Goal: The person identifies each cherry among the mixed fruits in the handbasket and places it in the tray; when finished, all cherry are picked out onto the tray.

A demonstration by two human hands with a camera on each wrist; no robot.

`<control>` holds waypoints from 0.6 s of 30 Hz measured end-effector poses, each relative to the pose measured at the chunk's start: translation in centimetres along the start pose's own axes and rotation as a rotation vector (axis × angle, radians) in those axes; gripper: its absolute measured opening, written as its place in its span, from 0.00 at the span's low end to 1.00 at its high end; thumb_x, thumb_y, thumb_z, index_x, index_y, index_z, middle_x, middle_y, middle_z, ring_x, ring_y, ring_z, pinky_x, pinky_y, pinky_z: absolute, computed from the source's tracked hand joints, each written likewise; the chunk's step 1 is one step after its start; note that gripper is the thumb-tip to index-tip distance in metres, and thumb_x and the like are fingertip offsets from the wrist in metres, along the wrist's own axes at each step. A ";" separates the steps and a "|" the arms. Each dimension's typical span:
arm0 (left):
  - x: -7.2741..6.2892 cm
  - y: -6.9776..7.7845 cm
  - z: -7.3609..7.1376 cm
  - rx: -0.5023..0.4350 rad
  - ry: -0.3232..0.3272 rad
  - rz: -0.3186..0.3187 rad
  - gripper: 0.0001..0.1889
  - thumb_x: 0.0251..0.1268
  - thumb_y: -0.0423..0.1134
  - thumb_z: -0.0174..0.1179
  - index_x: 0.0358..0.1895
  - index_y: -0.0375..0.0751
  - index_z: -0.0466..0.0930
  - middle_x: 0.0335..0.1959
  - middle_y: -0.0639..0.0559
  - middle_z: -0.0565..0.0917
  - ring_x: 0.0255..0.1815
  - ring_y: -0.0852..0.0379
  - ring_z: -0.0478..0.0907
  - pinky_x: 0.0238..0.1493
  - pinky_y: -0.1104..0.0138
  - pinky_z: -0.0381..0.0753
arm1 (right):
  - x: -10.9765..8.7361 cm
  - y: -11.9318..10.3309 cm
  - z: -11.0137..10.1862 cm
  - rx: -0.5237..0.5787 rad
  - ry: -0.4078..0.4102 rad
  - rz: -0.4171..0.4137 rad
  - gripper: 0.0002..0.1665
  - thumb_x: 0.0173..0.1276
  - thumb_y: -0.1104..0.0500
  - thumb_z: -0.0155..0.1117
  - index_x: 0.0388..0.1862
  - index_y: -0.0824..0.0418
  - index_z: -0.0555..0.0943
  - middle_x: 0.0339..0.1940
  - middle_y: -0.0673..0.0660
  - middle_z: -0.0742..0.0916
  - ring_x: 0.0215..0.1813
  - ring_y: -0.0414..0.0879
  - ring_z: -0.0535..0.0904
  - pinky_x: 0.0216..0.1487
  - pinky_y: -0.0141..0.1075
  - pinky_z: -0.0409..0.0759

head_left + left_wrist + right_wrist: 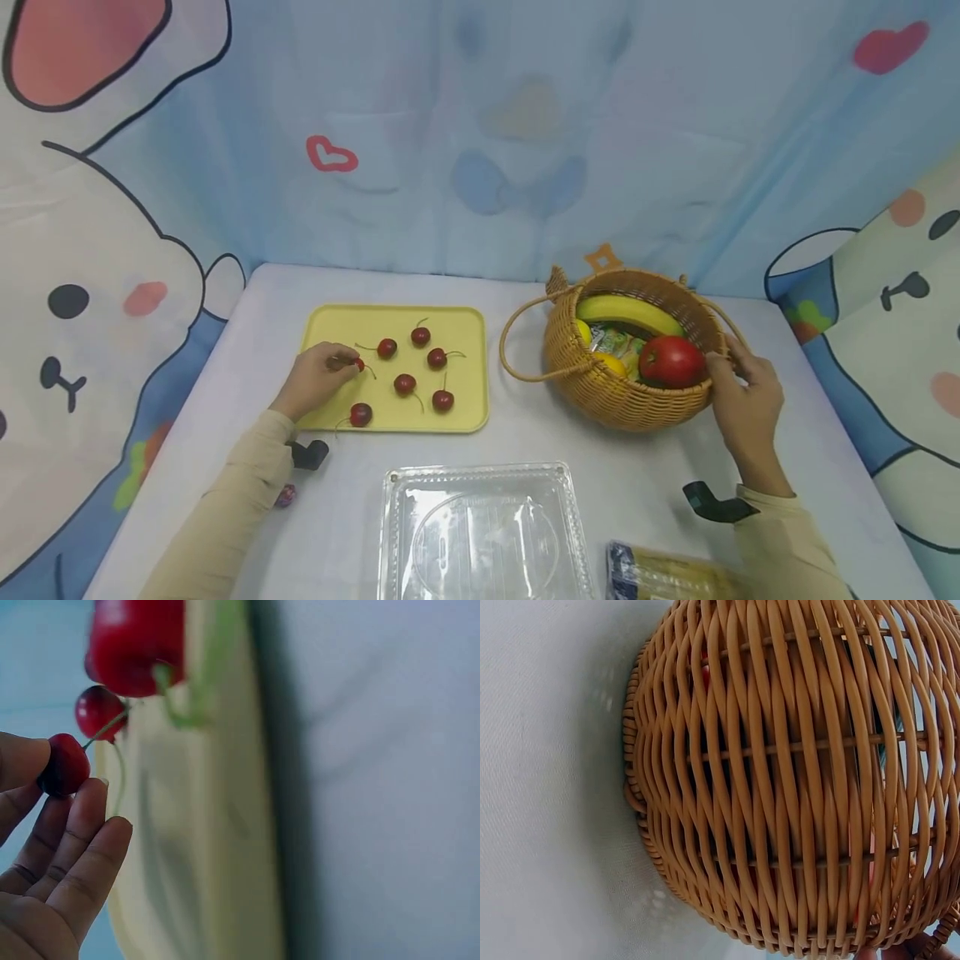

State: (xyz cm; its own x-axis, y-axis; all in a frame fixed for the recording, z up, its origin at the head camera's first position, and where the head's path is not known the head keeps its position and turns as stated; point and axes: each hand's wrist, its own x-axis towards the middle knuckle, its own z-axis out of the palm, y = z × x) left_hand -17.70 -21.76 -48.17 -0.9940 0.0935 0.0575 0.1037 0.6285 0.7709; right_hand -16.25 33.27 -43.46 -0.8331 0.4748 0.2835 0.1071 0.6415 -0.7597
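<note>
Over the left part of a yellow tray (465, 333), my left hand (318, 379) pinches a dark red cherry (66, 766) between thumb and fingers, its green stem pointing away from the palm. Several other cherries (405, 384) with stems lie spread on the tray. At the right, my right hand (746, 400) grips the rim of a woven wicker basket (622, 408), thumb on the near side. Inside the basket sit a banana (630, 312), a red apple (671, 362), yellow fruit (611, 363) and small wrapped packets (618, 342). The basket's wall fills most of the right wrist view.
A clear plastic container (483, 533) stands at the front middle. To its right lies a yellow and dark-blue package (667, 575), partly behind my right sleeve. A small wrapped sweet (286, 496) lies beside my left forearm. A printed blue curtain (405, 217) hangs behind the white table (517, 446).
</note>
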 end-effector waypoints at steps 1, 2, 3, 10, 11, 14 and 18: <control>0.1 -0.2 0.2 0.000 -0.003 0.000 0.11 0.64 0.30 0.63 0.49 0.31 0.83 0.48 0.37 0.84 0.47 0.41 0.83 0.49 0.53 0.82 | 0.0 0.0 -0.1 0.001 0.002 0.005 0.27 0.73 0.50 0.55 0.69 0.50 0.75 0.46 0.50 0.77 0.44 0.25 0.64 0.38 0.25 0.66; 0.1 -0.4 0.3 0.002 -0.005 -0.001 0.11 0.64 0.30 0.63 0.49 0.31 0.83 0.47 0.37 0.84 0.47 0.42 0.83 0.49 0.53 0.82 | 0.1 0.1 -0.2 0.002 0.002 0.011 0.27 0.73 0.50 0.55 0.69 0.50 0.75 0.45 0.49 0.77 0.44 0.25 0.64 0.39 0.26 0.65; 0.2 -0.5 0.4 0.005 -0.005 0.002 0.11 0.64 0.30 0.63 0.49 0.31 0.83 0.47 0.37 0.84 0.47 0.42 0.83 0.50 0.52 0.82 | 0.1 0.1 -0.2 0.004 0.001 0.014 0.27 0.73 0.50 0.55 0.69 0.49 0.75 0.45 0.48 0.76 0.44 0.25 0.64 0.39 0.26 0.66; 0.5 0.0 1.2 0.167 -0.022 0.074 0.10 0.63 0.30 0.62 0.46 0.30 0.84 0.42 0.38 0.85 0.44 0.43 0.81 0.51 0.51 0.80 | 0.0 0.4 -0.4 -0.002 -0.011 0.028 0.27 0.74 0.49 0.55 0.70 0.49 0.74 0.47 0.51 0.77 0.45 0.26 0.63 0.42 0.28 0.65; 0.4 0.2 1.2 0.200 -0.033 0.086 0.10 0.63 0.30 0.62 0.45 0.30 0.84 0.41 0.38 0.84 0.43 0.44 0.81 0.50 0.51 0.80 | 0.0 0.4 -0.4 -0.005 -0.012 0.032 0.27 0.74 0.49 0.55 0.70 0.49 0.74 0.47 0.52 0.77 0.45 0.27 0.63 0.42 0.29 0.65; 0.3 0.8 1.3 0.278 -0.068 0.105 0.09 0.63 0.30 0.59 0.44 0.29 0.84 0.39 0.39 0.83 0.41 0.44 0.80 0.48 0.51 0.80 | -0.1 0.4 -0.4 -0.006 -0.016 0.041 0.27 0.74 0.48 0.54 0.71 0.47 0.74 0.49 0.53 0.77 0.46 0.27 0.63 0.43 0.30 0.65; 0.0 1.0 1.4 0.338 -0.094 0.108 0.10 0.64 0.30 0.59 0.45 0.29 0.84 0.38 0.40 0.82 0.41 0.45 0.81 0.47 0.52 0.81 | -0.2 0.4 -0.4 0.003 -0.009 0.042 0.27 0.74 0.48 0.54 0.70 0.47 0.74 0.49 0.52 0.77 0.47 0.27 0.63 0.45 0.31 0.64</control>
State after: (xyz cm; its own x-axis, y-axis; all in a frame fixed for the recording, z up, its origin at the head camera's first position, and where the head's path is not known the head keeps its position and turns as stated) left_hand -17.53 -20.03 -48.27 -0.9705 0.2342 0.0566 0.2298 0.8290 0.5098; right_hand -15.83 33.69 -43.52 -0.8326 0.4963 0.2461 0.1408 0.6194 -0.7724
